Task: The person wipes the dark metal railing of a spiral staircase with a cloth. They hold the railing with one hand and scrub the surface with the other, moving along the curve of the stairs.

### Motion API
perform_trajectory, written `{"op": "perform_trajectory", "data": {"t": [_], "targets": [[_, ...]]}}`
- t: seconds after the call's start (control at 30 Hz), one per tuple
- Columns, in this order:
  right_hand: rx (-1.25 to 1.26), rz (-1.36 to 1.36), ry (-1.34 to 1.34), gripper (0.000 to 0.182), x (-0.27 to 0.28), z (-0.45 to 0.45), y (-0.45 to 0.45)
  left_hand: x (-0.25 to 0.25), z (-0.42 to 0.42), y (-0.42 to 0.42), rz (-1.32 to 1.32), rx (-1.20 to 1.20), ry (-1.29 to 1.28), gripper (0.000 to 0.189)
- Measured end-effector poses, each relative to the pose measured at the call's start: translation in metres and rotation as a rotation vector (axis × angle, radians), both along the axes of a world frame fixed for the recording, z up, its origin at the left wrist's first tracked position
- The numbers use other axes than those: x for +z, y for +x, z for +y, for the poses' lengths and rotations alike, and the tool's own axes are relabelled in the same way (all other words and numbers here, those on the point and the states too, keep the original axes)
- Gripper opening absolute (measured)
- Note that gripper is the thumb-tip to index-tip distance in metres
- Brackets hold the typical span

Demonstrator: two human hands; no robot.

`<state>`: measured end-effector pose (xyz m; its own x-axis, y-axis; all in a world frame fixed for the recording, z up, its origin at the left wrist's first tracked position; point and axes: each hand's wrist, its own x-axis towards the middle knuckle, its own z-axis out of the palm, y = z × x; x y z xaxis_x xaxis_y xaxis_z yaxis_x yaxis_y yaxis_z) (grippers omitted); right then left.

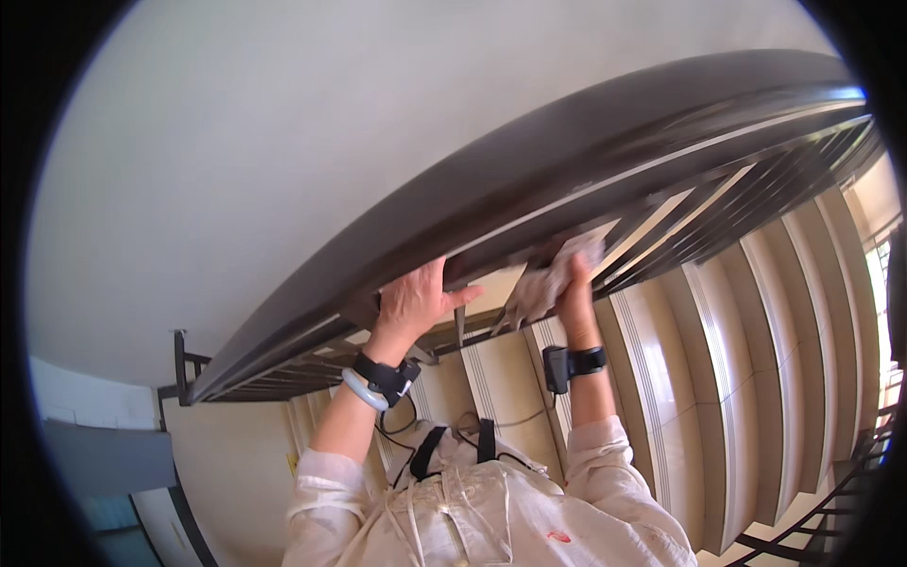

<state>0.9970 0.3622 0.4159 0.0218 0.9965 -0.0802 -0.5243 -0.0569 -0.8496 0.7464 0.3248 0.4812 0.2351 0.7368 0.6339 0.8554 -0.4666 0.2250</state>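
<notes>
A dark stair railing with a broad handrail (510,163) slants across the view, with slim dark balusters (680,234) below it. My left hand (417,301) is at the railing just under the handrail. Its thumb points right towards a gap between balusters, and its fingertips are hidden at the rail. Bunched in my right hand (577,290) is a pale, crumpled cloth (538,287), blurred, against the balusters right of my left hand. Black straps with small devices are on both wrists, and a pale bangle (365,390) circles the left one.
Beige stairs (659,375) with grooved edges run beneath the railing and to the right. A plain pale wall (234,156) lies beyond the handrail. Another dark railing (815,524) shows at lower right. Thin black cables (404,432) hang near my waist.
</notes>
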Motion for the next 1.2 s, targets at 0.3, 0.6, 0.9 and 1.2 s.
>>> {"op": "perform_trajectory", "data": {"t": [0.3,0.6,0.9,1.2], "targets": [[-0.186,-0.504,0.062,0.052,-0.109,-0.006,0.016,0.009,0.005,0.012,-0.002,-0.032,0.069,0.082],[-0.071,-1.043,0.38,0.045,-0.026,-0.099,-0.005,-0.026,-0.052,0.023,-0.147,-0.481,0.077,0.056],[0.402,-1.564,0.686,0.057,0.12,-0.108,0.004,-0.089,-0.098,0.106,-1.586,-0.373,-0.886,0.056],[-0.629,-1.931,1.096,0.017,0.228,0.0,0.04,-0.017,-0.02,0.154,-0.828,-0.158,-0.15,0.049]]}}
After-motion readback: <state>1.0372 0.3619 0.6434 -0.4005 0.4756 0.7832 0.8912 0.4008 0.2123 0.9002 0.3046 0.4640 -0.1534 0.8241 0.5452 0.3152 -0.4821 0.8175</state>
